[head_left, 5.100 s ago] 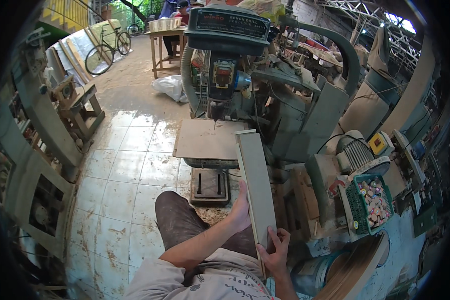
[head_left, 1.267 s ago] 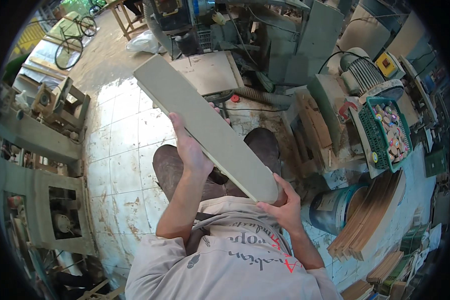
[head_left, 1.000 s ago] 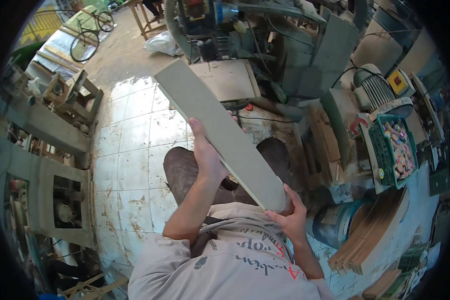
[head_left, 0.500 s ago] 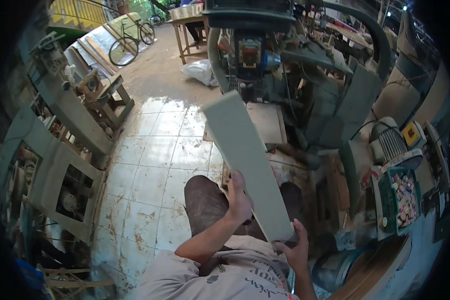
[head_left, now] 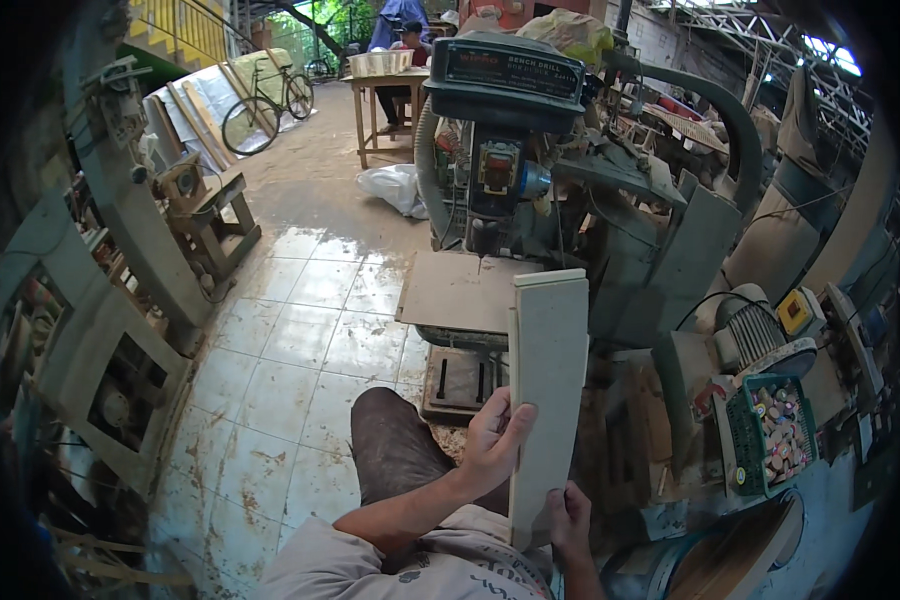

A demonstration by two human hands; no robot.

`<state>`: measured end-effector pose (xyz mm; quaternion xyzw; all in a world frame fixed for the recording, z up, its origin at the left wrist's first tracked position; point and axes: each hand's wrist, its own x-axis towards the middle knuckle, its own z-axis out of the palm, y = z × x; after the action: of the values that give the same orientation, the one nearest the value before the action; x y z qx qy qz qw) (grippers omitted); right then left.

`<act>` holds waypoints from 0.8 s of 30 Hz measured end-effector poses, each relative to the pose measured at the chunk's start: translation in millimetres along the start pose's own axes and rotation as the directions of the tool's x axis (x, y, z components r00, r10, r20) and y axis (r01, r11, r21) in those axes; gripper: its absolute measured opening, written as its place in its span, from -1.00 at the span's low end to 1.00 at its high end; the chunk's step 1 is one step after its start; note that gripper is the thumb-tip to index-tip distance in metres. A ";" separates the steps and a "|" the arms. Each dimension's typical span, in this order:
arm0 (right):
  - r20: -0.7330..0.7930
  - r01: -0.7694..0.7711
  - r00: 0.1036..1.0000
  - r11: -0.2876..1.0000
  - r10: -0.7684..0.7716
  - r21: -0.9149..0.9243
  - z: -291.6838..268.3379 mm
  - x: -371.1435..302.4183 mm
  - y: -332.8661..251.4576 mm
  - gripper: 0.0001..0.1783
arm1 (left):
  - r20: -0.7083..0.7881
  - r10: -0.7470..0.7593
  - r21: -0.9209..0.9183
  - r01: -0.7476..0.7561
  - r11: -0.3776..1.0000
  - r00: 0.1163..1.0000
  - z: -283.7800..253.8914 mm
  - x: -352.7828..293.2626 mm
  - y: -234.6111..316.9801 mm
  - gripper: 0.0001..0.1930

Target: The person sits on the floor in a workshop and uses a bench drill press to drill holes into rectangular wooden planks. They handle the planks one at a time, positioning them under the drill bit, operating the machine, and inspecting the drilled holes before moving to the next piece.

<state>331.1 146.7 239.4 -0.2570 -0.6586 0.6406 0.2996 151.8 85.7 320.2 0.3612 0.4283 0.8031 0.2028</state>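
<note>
A long, flat, pale board [head_left: 550, 370] stands slanted in front of me, its far end near the worktable of a drill press [head_left: 500, 130]. Along its left side and far end shows a narrow lip; whether that is a second layer I cannot tell. My left hand [head_left: 498, 432] is closed around the board's left edge about midway along, thumb on the face. At the near right corner, my right hand [head_left: 570, 515] grips the board with curled fingers, partly hidden. The drill press's flat table [head_left: 460, 290] lies just beyond, left of the board's far end.
On the right sit a green basket [head_left: 740, 440] of small coloured pieces and a grey motor [head_left: 755, 330]. A machine frame [head_left: 110, 390] lines the left side. Farther off are a bicycle [head_left: 265, 105], a white bag [head_left: 395, 188] and a person at a wooden table [head_left: 375, 80].
The board has swung from leaning left to nearly straight, its far end moving right and nearer. Both hands kept hold of it. The view has tilted up, showing more of the drill press.
</note>
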 end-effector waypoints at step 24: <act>0.102 -0.405 0.906 0.911 0.412 -0.077 -39.1 -48.1 40.3 -0.74 | -0.048 -0.012 0.138 0.018 0.990 0.999 -80.9 101.3 86.7 -0.61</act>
<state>390.6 140.8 196.1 -0.3596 -0.6234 0.6850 0.1132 22.9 58.5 403.6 0.3522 0.4904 0.7781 0.1733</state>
